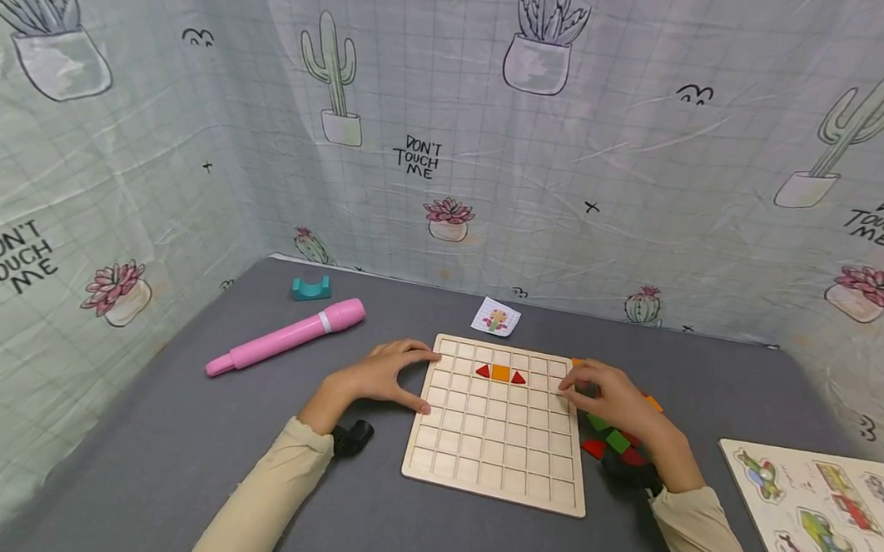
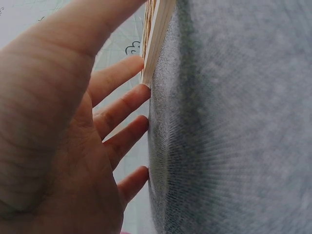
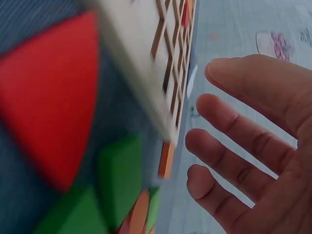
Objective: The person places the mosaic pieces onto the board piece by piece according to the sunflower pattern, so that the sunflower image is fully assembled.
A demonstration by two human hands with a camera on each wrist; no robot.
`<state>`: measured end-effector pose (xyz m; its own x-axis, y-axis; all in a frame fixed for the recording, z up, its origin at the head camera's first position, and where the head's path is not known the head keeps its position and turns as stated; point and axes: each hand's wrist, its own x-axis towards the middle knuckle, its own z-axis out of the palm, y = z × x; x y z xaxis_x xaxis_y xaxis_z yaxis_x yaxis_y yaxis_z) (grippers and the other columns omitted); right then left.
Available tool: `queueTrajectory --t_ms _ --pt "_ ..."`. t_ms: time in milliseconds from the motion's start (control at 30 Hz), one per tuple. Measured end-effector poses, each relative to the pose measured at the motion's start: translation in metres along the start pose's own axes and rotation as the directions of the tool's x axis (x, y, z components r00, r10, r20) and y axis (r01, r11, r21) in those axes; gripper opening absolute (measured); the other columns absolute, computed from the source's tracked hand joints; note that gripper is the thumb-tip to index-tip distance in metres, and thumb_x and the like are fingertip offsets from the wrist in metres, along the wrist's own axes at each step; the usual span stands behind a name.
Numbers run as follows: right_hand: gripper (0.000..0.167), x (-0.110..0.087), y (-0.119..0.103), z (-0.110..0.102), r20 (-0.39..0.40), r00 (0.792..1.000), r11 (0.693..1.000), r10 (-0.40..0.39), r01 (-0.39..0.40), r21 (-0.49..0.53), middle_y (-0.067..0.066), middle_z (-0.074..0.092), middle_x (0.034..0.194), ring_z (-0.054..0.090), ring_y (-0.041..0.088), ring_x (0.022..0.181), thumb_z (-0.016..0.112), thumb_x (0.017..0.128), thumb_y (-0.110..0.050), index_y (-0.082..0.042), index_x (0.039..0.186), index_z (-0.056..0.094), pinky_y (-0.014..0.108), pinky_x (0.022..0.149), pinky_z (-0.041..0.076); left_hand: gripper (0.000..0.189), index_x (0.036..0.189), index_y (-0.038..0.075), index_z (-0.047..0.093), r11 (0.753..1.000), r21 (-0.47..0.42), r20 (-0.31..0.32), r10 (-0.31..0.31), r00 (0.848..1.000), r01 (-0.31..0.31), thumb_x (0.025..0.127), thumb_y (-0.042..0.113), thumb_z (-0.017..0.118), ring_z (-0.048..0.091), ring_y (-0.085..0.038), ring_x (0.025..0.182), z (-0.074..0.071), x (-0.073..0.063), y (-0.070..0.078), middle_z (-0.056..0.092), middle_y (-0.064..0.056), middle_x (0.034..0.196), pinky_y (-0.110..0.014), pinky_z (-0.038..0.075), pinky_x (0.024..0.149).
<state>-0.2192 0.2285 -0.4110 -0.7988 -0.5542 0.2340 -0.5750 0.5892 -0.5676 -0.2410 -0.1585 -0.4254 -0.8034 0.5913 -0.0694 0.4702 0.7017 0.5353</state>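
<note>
At the front of the tabletop [image 1: 369, 522], a pair of tan sleeves [image 1: 261, 500] reached in from below, and a picture board [image 1: 795, 474] lay at the lower right. The wooden grid board [image 1: 477, 461] lay flat between the two hands, its near edge closer to the wearer than either grip. Just beside its right edge, partly beneath the right arm, lay loose colored blocks [image 1: 617, 441] in green, red and orange. The left hand [image 1: 380, 377] stood with thumb and fingers spread, their tips touching the board's left edge; this grip was not closed round it. The right hand [image 1: 616, 393] was poised at the opposite edge, fingers relaxed, with nothing seen in its grip; contact with the board could not be told. Near the board's far edge, an orange square [image 1: 500, 373] sat between two red triangles [image 1: 483, 371], level with the space between the hands. Farther left lay a pink tube [image 1: 289, 339]; beyond the board, a small printed card [image 1: 496, 317]; then a teal holder [image 1: 311, 288] and a cactus-print cloth [image 1: 452, 85].
</note>
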Motion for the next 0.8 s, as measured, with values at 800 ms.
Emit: queueTrajectory --t_ms 800 --pt "0.01 -0.034 0.035 -0.026 0.041 0.999 0.999 0.032 -0.033 0.019 0.0 0.058 0.081 0.044 0.004 0.062 0.073 0.084 -0.003 -0.002 0.093 0.07 0.024 0.051 0.039 0.081 0.143 0.018 0.049 1.0 0.0 -0.005 0.005 1.0 -0.005 0.075 0.046 0.081 0.036 -0.033 0.135 0.0 0.0 0.0 0.042 -0.009 0.144 -0.058 0.022 0.109"
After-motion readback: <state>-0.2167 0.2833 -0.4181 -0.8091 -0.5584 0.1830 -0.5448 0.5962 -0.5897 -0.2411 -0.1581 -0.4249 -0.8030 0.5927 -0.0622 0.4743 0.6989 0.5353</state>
